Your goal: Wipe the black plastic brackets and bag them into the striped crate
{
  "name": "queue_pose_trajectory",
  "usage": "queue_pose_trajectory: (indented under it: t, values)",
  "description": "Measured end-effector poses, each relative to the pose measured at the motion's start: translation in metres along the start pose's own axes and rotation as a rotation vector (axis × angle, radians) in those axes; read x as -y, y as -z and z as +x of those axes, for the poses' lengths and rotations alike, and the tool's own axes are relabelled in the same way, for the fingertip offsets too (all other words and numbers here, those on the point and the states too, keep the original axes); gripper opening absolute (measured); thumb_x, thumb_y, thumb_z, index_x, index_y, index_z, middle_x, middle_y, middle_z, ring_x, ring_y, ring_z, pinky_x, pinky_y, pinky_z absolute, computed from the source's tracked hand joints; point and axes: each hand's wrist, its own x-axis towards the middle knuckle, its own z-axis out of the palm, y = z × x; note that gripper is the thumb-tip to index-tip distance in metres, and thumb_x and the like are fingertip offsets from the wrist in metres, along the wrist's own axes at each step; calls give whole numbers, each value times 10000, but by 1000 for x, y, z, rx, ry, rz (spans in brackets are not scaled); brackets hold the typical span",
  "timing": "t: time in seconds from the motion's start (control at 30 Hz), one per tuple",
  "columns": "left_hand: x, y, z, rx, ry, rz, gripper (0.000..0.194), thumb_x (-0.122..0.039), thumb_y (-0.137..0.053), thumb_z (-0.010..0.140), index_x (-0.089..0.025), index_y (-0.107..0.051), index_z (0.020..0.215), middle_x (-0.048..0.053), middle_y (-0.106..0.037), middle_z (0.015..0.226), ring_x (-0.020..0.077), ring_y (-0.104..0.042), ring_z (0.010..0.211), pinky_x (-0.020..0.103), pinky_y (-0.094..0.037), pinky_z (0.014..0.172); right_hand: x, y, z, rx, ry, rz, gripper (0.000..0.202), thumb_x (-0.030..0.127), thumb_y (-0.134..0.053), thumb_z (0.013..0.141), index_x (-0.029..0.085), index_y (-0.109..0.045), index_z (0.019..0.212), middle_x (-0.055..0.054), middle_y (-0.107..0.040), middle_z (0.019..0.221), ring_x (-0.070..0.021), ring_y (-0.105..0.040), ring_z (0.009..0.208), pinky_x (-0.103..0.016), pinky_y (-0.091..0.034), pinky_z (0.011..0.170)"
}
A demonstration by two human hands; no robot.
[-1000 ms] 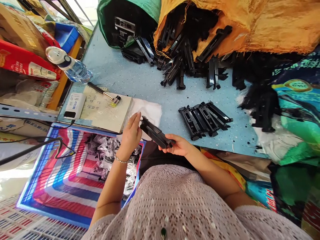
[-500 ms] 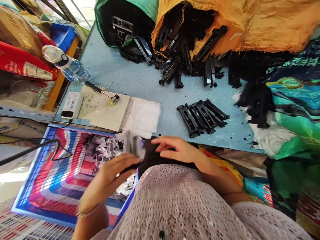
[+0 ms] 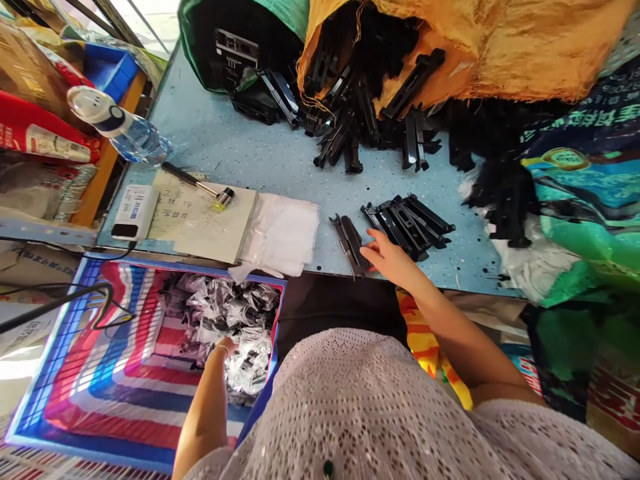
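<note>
My right hand is over the table's front edge, its thumb and fingers closed at the right side of a slim black plastic part. Just right of that part lies a slanted row of similar black plastic parts. My left hand reaches low into a blue basket on the left, at a heap of clear-bagged dark pieces. Its fingers are hidden from view, so I cannot see whether they hold anything.
A stack of clear plastic bags lies beside a notepad with a screwdriver-like tool on it. A water bottle stands far left. Black parts spill from an orange sack and a green sack.
My left hand has gone from in front of my lap, where it held a bagged piece, down into the basket. My right hand moved onto the table; one black part now lies apart, left of the row.
</note>
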Motion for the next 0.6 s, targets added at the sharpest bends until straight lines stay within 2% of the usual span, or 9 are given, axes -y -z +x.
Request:
queue_pose_trajectory:
  t: [0.07, 0.13, 0.2, 0.27, 0.33, 0.37, 0.43, 0.5, 0.6]
  values:
    - [1, 9, 8, 91, 14, -40, 343, -395, -653, 972, -151, -654, 1213, 84, -680, 1185, 228, -685, 1028, 405, -602, 868, 4, 8, 0, -49, 30, -144, 442, 317, -438, 1037, 197, -513, 1456, -136, -756, 1129, -292, -768, 896, -460, -616, 832]
    - [-7, 27, 13, 194, 21, -85, 297, -416, -627, 974, -134, -714, 1008, 47, -716, 929, 203, -703, 837, 343, -602, 740, 12, 18, 4, -96, 136, -339, 464, 178, -401, 1019, 188, -523, 1467, -174, -700, 1294, -348, -710, 1147, -514, -589, 930]
    - [-34, 52, 11, 242, -68, -189, 331, -450, -591, 972, -160, -737, 913, 29, -709, 780, 186, -697, 722, 304, -584, 664, 23, 25, 15, -47, 326, -457, 588, 45, -396, 959, 234, -498, 1506, -156, -562, 1510, -363, -566, 1374, -553, -544, 1027]
    - [-82, 77, 8, 193, -274, -355, 343, -475, -572, 966, -192, -750, 1043, 48, -745, 851, 182, -714, 745, 302, -590, 687, 34, 27, 33, 62, 532, -491, 667, -26, -425, 904, 308, -536, 1471, -72, -445, 1626, -338, -393, 1518, -602, -435, 1148]
    - [-143, 94, 13, -31, -515, -449, 345, -442, -550, 984, -200, -740, 1142, 77, -753, 919, 174, -715, 759, 316, -590, 739, 41, 25, 51, 153, 676, -468, 623, -40, -467, 879, 342, -623, 1346, 3, -440, 1634, -295, -304, 1567, -644, -294, 1228]
    - [-172, 97, 19, -195, -569, -417, 327, -394, -519, 1004, -205, -731, 1165, 90, -751, 998, 175, -721, 821, 330, -585, 819, 43, 24, 57, 189, 715, -439, 581, -33, -481, 876, 348, -649, 1282, 30, -469, 1614, -271, -304, 1568, -652, -251, 1244]
    - [-220, 97, 40, -531, -518, -258, 281, -288, -507, 998, -170, -721, 1137, 142, -716, 1122, 224, -703, 953, 393, -553, 922, 42, 26, 64, 231, 744, -364, 494, 1, -492, 882, 340, -667, 1196, 41, -546, 1552, -238, -343, 1552, -647, -241, 1251]
    - [-244, 91, 64, -719, -381, -63, 202, -262, -589, 947, -137, -714, 1045, 188, -684, 1123, 308, -656, 1060, 451, -522, 939, 35, 35, 59, 230, 695, -313, 372, 76, -539, 887, 291, -670, 1162, -28, -628, 1462, -272, -404, 1519, -638, -291, 1235]
    - [-238, 88, 90, -734, -293, -6, 146, -265, -600, 938, -162, -701, 910, 166, -678, 1020, 324, -634, 1039, 426, -507, 873, 22, 51, 43, 197, 425, -267, 315, 274, -704, 843, 199, -660, 1146, -160, -712, 1239, -400, -584, 1326, -643, -436, 1114]
